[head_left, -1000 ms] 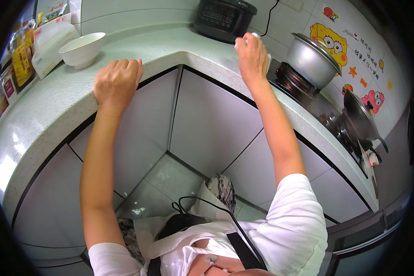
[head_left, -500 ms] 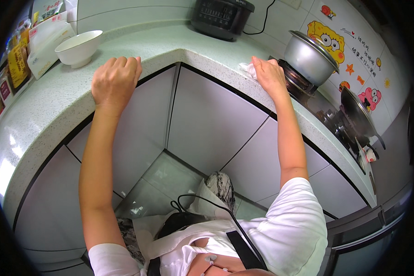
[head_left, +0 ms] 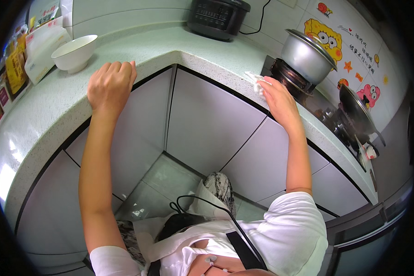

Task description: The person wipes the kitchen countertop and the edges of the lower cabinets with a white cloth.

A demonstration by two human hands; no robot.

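Note:
My right hand [head_left: 278,100] presses a small white cloth [head_left: 254,79] onto the speckled countertop [head_left: 188,48], right at its front edge and just left of the gas stove [head_left: 293,83]. My left hand [head_left: 110,84] rests knuckles-up on the counter's front edge near the inner corner, its fingers curled with nothing in them. A white bowl [head_left: 74,53] stands a little beyond and left of that hand.
A lidded metal pot [head_left: 307,54] sits on the stove burner and a dark wok with a lid [head_left: 357,110] on the burner to its right. A black cooker [head_left: 217,17] stands at the back. Food packets [head_left: 14,69] line the far left. Grey cabinet doors [head_left: 207,124] lie below.
My right hand has slid the cloth from the back of the counter toward me, down to the front edge beside the stove. The left hand has stayed put.

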